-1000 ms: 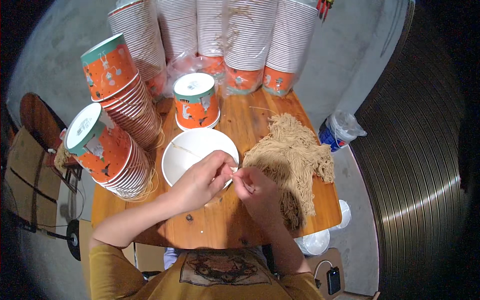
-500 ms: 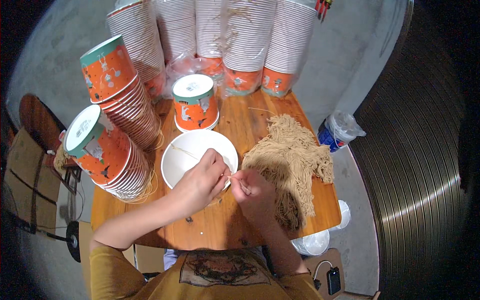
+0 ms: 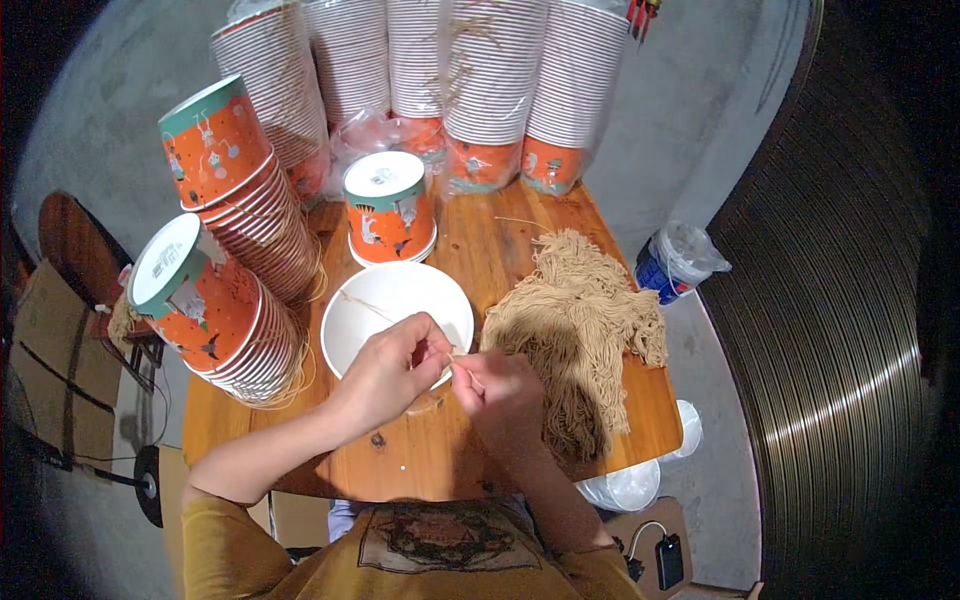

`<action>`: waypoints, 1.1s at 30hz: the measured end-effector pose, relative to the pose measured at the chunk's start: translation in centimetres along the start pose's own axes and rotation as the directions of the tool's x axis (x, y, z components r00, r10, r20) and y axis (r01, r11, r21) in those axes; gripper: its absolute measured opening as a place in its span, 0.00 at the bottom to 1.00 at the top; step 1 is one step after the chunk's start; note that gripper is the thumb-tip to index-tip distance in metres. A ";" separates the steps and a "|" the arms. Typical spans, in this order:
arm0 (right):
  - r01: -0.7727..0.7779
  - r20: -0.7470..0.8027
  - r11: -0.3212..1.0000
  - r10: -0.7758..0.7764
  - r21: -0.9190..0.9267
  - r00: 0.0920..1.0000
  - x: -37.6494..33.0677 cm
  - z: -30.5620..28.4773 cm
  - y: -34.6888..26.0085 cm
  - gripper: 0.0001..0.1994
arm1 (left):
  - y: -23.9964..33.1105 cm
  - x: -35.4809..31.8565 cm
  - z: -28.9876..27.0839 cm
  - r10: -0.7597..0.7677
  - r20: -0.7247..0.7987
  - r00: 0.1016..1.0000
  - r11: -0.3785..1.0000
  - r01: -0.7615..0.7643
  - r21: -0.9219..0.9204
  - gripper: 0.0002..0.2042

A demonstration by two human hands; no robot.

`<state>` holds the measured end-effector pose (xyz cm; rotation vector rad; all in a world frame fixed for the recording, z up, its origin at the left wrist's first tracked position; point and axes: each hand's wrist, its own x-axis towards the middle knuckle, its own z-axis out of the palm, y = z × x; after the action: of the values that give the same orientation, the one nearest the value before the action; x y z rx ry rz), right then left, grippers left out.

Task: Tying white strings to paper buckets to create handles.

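Observation:
Both of my hands meet over the near right rim of a white paper bucket (image 3: 360,335), its open mouth facing up. My left hand (image 3: 393,365) pinches a thin tan string (image 3: 366,305), part of which trails across the inside of the bucket. Close beside it, my right hand (image 3: 497,392) is closed on the same string, fingertips almost touching the left ones. Whether a knot lies between the fingers is too small to tell. To the right, a large loose heap of tan string (image 3: 590,310) spreads over the wooden table (image 3: 350,465).
Orange and green paper buckets stand upside down: a single one or short stack (image 3: 390,215) behind the bowl-like bucket, and two tall stacks (image 3: 215,290) at the left with strings hanging. Plastic-wrapped bucket stacks (image 3: 495,90) line the back. A blue-white pail (image 3: 675,262) stands beyond the right edge.
My hands have shifted slightly down and left, still pinching the string together. The bucket and the string heap stay where they were.

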<state>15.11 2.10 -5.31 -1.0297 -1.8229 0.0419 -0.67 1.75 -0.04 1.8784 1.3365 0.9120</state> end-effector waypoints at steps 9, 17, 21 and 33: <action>0.063 -0.015 0.998 -0.063 -0.012 0.998 -0.2 0.0 0.0 0.08 | -0.4 0.1 0.2 -0.005 0.010 1.000 0.997 0.006 -0.081 0.04; -0.469 0.204 0.772 0.423 0.429 0.883 -0.5 0.4 -0.4 0.02 | -0.7 0.4 0.3 0.017 0.011 1.000 0.982 -0.015 -0.187 0.07; -0.463 0.132 0.739 0.462 0.489 0.877 -0.4 1.0 -0.1 0.02 | -1.3 0.7 0.3 0.019 0.039 0.999 0.959 -0.007 -0.285 0.09; -0.341 0.044 0.837 0.358 0.428 0.933 0.0 0.6 -0.1 0.02 | -0.9 1.3 0.1 -0.072 0.140 0.988 0.882 0.129 -0.453 0.12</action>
<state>14.62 2.28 -5.57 -1.0169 -1.4729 0.6195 -0.75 3.25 -0.65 1.4562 1.0227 0.9495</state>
